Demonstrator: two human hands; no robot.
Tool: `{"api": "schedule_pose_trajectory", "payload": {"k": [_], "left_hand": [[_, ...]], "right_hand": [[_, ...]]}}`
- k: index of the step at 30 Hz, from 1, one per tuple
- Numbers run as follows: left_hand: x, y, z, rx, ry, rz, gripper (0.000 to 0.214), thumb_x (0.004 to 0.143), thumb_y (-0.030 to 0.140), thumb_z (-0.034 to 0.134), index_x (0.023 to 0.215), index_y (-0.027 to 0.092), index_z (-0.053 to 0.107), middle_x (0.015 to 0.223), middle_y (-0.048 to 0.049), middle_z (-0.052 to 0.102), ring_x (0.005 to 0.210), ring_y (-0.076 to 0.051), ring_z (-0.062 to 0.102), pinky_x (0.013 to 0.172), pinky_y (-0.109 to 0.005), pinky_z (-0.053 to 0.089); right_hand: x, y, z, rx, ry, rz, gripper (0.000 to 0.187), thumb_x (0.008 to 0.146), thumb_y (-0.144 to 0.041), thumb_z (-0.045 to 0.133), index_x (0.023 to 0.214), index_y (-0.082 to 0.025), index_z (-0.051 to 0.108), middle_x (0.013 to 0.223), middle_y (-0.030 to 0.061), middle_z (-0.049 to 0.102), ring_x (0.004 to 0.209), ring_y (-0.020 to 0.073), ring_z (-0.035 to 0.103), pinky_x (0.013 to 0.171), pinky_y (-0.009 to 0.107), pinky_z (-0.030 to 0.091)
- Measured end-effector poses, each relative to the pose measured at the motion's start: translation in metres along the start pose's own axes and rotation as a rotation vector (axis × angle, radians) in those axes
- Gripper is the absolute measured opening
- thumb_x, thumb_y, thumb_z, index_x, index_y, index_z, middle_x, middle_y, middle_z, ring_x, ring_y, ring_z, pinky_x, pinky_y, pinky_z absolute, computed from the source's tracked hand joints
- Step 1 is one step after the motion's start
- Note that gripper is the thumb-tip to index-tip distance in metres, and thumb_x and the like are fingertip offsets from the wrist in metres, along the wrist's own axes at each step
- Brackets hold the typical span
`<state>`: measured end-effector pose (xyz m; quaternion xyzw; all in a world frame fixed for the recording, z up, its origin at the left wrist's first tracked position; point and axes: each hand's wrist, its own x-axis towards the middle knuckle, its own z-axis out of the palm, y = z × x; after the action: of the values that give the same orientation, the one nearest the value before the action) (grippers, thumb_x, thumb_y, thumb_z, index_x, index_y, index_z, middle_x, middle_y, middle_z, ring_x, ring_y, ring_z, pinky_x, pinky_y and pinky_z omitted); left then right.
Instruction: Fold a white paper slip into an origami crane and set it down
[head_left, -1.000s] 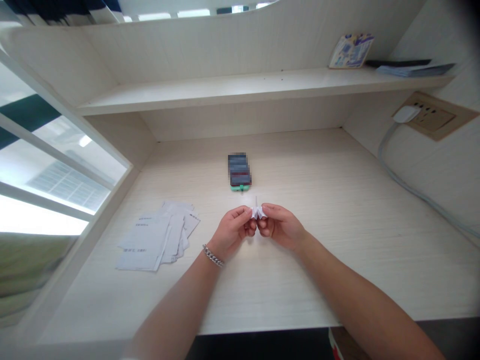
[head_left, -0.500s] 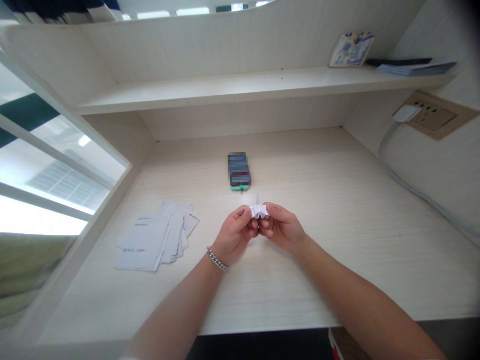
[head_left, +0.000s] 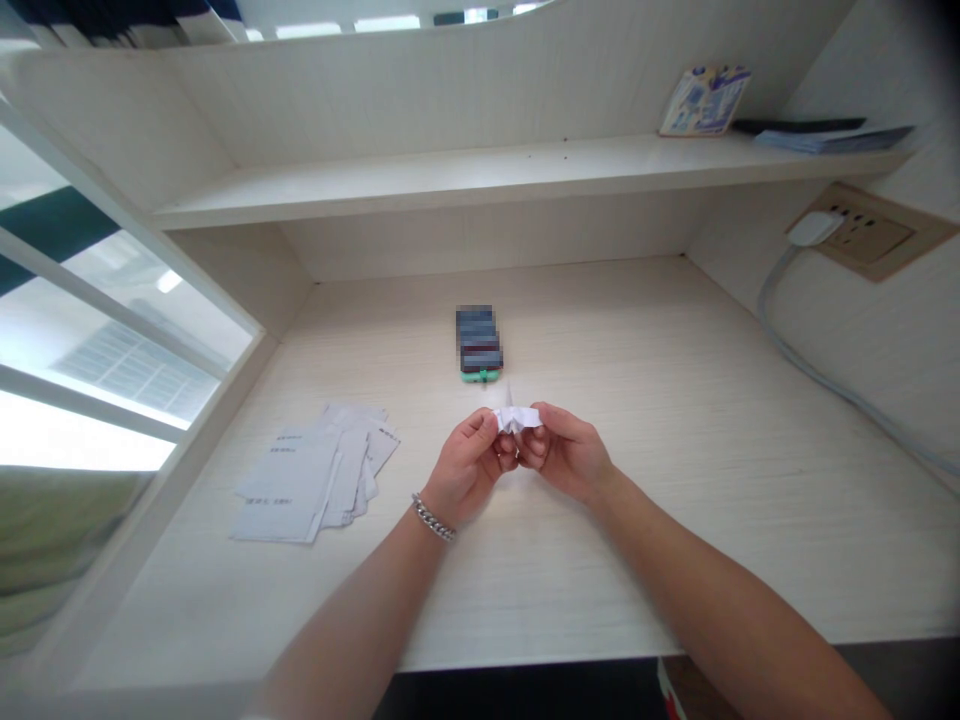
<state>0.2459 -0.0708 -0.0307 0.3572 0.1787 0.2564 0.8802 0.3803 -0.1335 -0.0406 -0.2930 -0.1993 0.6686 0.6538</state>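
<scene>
A small folded white paper figure point(head_left: 516, 416) is pinched between both my hands above the pale wooden desk point(head_left: 675, 420). My left hand point(head_left: 471, 464), with a silver chain bracelet on its wrist, grips the figure's left side. My right hand point(head_left: 564, 452) grips its right side with thumb and fingers closed. A thin paper point sticks up from the figure's middle. Both hands hover just in front of a phone point(head_left: 478, 343) that lies flat on the desk.
A loose pile of white paper slips point(head_left: 311, 470) lies to the left of my hands. A shelf point(head_left: 480, 175) runs above the desk with a printed card point(head_left: 702, 100) and flat items at its right end. A plug and grey cable point(head_left: 814, 230) hang on the right wall.
The paper figure has spread a little wider between my fingers and sits slightly higher. Both hands stay in nearly the same place.
</scene>
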Motion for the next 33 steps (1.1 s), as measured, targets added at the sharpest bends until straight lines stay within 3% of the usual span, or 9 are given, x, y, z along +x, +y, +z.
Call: {"api": "schedule_pose_trajectory", "payload": {"k": [13,22,29,33], "left_hand": [[0.0,0.001,-0.001,-0.007,0.009,-0.008,0.024,0.081,0.036,0.056,0.074,0.016,0.047,0.064,0.0019,0.05,0.057,-0.009,0.05,0.06,-0.026,0.041],[0.0,0.003,0.0,0.024,0.024,-0.015,0.022,0.081,0.034,0.057,0.073,0.016,0.049,0.062,0.0016,0.05,0.057,-0.009,0.049,0.057,-0.023,0.039],[0.003,0.004,-0.004,0.253,0.139,0.015,0.026,0.076,0.039,0.061,0.071,0.014,0.055,0.062,0.0,0.054,0.057,-0.008,0.049,0.054,-0.021,0.037],[0.006,0.002,-0.01,0.43,0.181,0.062,0.028,0.077,0.041,0.06,0.071,0.014,0.057,0.062,-0.0007,0.056,0.055,-0.008,0.048,0.054,-0.021,0.037]], "right_hand": [[-0.001,-0.001,0.002,0.033,-0.031,-0.014,0.034,0.081,-0.045,0.055,0.06,-0.018,0.054,0.052,-0.0014,0.053,0.048,0.0118,0.047,0.051,0.026,0.035],[-0.003,-0.005,0.007,-0.027,0.019,-0.092,0.046,0.078,-0.05,0.055,0.046,-0.019,0.046,0.039,-0.0025,0.042,0.042,0.0114,0.038,0.047,0.026,0.03],[0.001,-0.006,0.002,-0.088,0.124,-0.142,0.051,0.077,-0.063,0.047,0.05,-0.019,0.047,0.045,-0.0026,0.041,0.043,0.0106,0.037,0.044,0.025,0.029],[0.006,-0.001,-0.003,-0.256,0.226,-0.189,0.043,0.073,-0.058,0.058,0.059,-0.018,0.051,0.05,-0.003,0.045,0.043,0.0087,0.038,0.041,0.023,0.026]]}}
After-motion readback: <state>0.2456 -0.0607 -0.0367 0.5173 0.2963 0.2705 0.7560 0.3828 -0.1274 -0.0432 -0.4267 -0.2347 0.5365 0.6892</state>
